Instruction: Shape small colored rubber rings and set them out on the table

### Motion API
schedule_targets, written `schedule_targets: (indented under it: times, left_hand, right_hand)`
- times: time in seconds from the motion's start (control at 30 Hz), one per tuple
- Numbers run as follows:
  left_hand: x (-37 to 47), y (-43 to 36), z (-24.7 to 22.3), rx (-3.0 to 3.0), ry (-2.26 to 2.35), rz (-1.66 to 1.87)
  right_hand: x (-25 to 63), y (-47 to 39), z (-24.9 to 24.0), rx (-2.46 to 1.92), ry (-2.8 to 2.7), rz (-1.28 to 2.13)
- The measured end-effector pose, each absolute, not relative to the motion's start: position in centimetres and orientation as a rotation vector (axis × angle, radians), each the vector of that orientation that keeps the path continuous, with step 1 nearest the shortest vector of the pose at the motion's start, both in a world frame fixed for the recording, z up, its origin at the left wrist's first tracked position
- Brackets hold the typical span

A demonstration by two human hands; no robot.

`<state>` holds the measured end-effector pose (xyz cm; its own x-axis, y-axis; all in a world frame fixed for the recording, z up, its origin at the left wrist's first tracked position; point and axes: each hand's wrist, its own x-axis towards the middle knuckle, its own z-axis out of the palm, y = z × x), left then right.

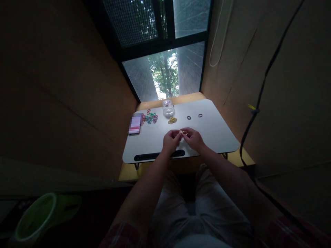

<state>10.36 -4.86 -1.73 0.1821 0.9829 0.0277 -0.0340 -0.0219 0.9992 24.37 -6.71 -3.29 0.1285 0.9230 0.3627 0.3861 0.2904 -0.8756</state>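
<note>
Black slot [147,157] nearside of the yellow ring pile [172,120]. Next, left hand [170,140] and right hand [193,138], both nearside of pile, fingertips pinching one small whitish-yellow piece [181,132]; exact shape unclear. Risk: slim fingertip hold could let it slip, maybe into slot. Left of pile: multicolored rings [149,118]. Right: dark ring [189,119], purple ring [199,115]. Behind: clear plastic packaging [169,111].

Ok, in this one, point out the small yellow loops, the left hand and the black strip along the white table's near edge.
Yellow loops [172,120]: head view, middle of the pile.
Left hand [170,140]: head view, back of the hand.
Black strip [146,157]: head view, its left part.
</note>
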Motion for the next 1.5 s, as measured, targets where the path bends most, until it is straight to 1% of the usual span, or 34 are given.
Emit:
schedule_targets:
  times: [0.17, 0.37, 1.07, 1.5]
  left_hand:
    - [10.3, -4.7, -2.0, 1.261, 0.979, 1.122]
    - [10.4, -4.9, -1.9, 1.290, 1.054, 1.105]
    - [10.4, -5.1, -2.2, 1.457, 1.088, 1.097]
    - [10.3, -5.2, -2.3, 1.561, 1.157, 1.087]
  right_hand:
    - [24.2, -6.9, -2.9, -1.261, -1.517, 0.575]
    - [24.2, -7.3, -2.3, -1.318, -1.554, 0.547]
    - [24.1, -7.5, -2.0, -1.417, -1.617, 0.469]
    - [24.2, -7.6, -2.3, -1.385, -1.535, 0.515]
